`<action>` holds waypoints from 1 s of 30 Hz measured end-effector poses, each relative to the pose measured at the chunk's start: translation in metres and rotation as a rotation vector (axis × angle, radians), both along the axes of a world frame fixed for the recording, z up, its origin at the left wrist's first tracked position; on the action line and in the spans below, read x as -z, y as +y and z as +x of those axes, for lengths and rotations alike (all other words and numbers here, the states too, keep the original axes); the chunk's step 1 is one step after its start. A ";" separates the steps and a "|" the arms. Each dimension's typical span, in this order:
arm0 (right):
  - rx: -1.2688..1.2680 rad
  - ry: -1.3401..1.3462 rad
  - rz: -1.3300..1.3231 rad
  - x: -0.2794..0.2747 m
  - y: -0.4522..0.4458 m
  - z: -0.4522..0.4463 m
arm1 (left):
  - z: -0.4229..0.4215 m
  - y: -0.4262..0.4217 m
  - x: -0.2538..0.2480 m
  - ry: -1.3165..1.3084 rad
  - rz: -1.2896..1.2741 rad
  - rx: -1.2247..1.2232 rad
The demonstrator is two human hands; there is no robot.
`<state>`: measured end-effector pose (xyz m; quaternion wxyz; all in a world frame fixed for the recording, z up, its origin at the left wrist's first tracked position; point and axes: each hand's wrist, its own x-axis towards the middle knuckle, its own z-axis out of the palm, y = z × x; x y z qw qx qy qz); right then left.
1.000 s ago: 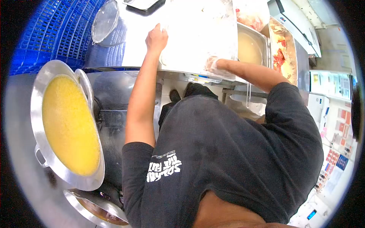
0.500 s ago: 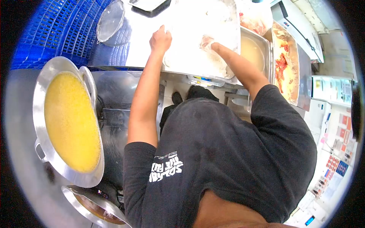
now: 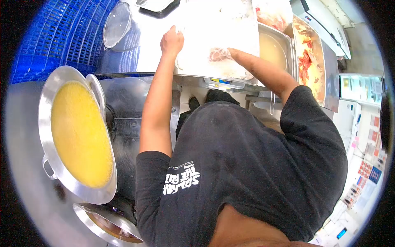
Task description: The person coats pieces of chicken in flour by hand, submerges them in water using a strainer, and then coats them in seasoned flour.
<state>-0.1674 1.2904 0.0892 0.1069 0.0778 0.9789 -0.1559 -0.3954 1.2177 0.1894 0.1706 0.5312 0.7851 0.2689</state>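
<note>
My left hand is closed at the left edge of a large white tray. Glare hides what its fingers grip, if anything. My right hand, in a clear plastic glove, is low over the white powdery stuff inside this tray, near its front side. The fingers of the right hand are washed out by the bright light, so their pose is unclear. Beyond the left hand, a black-and-silver tray sits on the steel table.
A strainer leans by the blue crates. Left of me stands a wide pan of yellow liquid, with a second pan below it. To the right are a pan of pale liquid and a container with red pieces.
My right hand has moved slightly down and left within the white tray, and its glove shows more plainly. My left hand stays at the tray's edge. The view has shifted a little.
</note>
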 end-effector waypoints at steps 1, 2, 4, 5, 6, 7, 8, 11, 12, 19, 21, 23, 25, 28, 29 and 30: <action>-0.038 0.070 -0.012 0.002 0.001 0.000 | 0.000 0.001 0.001 0.005 0.000 -0.002; -0.077 0.107 0.022 0.006 -0.001 -0.003 | -0.001 0.003 0.001 0.011 0.017 -0.006; -0.091 0.085 0.104 0.015 -0.014 -0.019 | -0.001 0.003 0.006 0.018 0.041 -0.007; -0.080 0.060 0.116 0.021 -0.018 -0.024 | 0.000 0.003 0.007 0.019 0.045 -0.003; -0.077 0.015 0.079 0.033 -0.011 -0.022 | 0.000 0.001 0.005 0.021 0.048 0.000; -0.071 -0.029 0.042 0.044 -0.004 -0.019 | 0.000 0.000 0.003 0.024 0.053 -0.003; -0.071 -0.072 0.005 0.060 0.009 -0.018 | -0.001 -0.001 0.004 0.010 0.068 -0.003; -0.059 -0.201 -0.117 0.095 0.030 -0.006 | -0.002 0.000 0.008 -0.013 0.088 0.004; 0.258 -0.306 -0.474 0.070 0.023 0.003 | -0.003 0.001 0.008 -0.010 0.085 0.005; -0.153 -0.452 0.180 -0.007 -0.030 0.035 | -0.001 -0.004 0.000 -0.039 0.061 0.000; -0.137 -0.314 0.010 -0.019 -0.014 0.049 | -0.001 -0.002 0.012 -0.029 0.120 -0.012; 0.107 -0.201 -0.214 -0.036 0.014 0.062 | -0.005 0.002 0.014 -0.034 0.142 -0.021; 0.385 -0.113 -0.368 -0.052 0.040 0.070 | -0.005 0.002 0.013 -0.050 0.107 -0.007; 0.510 -0.179 -0.310 -0.055 0.052 0.070 | -0.003 -0.001 0.011 -0.089 0.152 -0.010; 0.449 -0.263 -0.240 -0.049 0.046 0.069 | -0.003 0.000 0.009 -0.082 0.146 -0.010; 0.374 -0.350 -0.181 -0.045 0.038 0.069 | -0.002 0.000 0.008 -0.075 0.140 -0.011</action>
